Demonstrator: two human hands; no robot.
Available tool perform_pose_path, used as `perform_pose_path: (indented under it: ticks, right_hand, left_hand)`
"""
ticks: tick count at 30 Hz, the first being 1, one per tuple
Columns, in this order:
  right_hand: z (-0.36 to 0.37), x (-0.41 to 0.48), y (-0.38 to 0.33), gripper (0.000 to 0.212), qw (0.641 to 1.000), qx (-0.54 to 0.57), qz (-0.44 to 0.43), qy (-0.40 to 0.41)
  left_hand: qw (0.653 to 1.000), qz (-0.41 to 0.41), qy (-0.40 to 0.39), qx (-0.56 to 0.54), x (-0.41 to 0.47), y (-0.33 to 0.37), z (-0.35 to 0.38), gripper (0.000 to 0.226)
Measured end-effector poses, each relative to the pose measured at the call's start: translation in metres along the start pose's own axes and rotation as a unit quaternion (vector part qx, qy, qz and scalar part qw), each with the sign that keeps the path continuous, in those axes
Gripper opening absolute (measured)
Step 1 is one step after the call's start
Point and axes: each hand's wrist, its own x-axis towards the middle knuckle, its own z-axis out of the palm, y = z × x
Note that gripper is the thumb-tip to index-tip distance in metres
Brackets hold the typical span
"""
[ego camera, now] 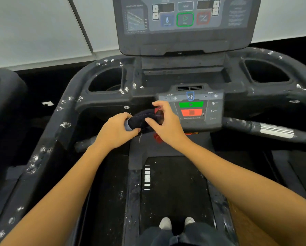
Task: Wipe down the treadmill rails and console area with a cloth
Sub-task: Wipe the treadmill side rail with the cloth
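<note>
I stand on a dark treadmill, facing its console (186, 23) and the lower control panel (192, 110) with green and red buttons. A dark cloth (145, 118) is bunched between my hands just left of that panel. My left hand (116, 129) grips the cloth's left end, fingers curled round it. My right hand (163, 121) pinches its right side between thumb and fingers. The left rail (47, 137) curves down the left side and carries several white specks. The right rail (272, 131) runs off to the right, also speckled.
Two cup holders, one on the left (106, 79) and one on the right (265, 71), flank a central tray (184, 77). A red safety clip (157, 137) hangs below the panel. The running belt (173, 192) and my shoes (177, 222) are below. A neighbouring machine (5, 96) stands at far left.
</note>
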Motion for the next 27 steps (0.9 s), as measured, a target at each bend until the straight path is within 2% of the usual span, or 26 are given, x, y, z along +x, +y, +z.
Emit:
perform_pose_path:
  ticks: [4,10,14,18,19,27]
  right_hand:
    - [-0.015,-0.023,0.002,0.044,0.978,0.154,0.076,0.121]
    - [-0.045,-0.065,0.010,0.045,0.921,0.286,0.151,0.219]
    - [-0.068,-0.089,0.014,0.033,0.892,0.326,0.174,0.261]
    - [-0.095,-0.112,0.019,0.061,0.863,0.351,0.177,0.317]
    - [-0.102,-0.119,0.020,0.062,0.858,0.349,0.175,0.333]
    - [-0.154,-0.188,0.019,0.047,0.811,0.339,0.169,0.447]
  left_hand:
    - [0.998,0.020,-0.024,-0.045,0.007,0.038,0.004,0.030]
    - [0.987,0.064,-0.085,-0.121,0.010,0.100,0.034,0.029]
    - [0.975,0.107,-0.127,-0.146,0.003,0.141,0.063,0.027]
    - [0.956,0.155,-0.189,-0.160,-0.013,0.180,0.089,0.031]
    - [0.949,0.166,-0.211,-0.163,-0.017,0.189,0.095,0.033]
    - [0.871,0.275,-0.383,-0.140,-0.048,0.253,0.129,0.031]
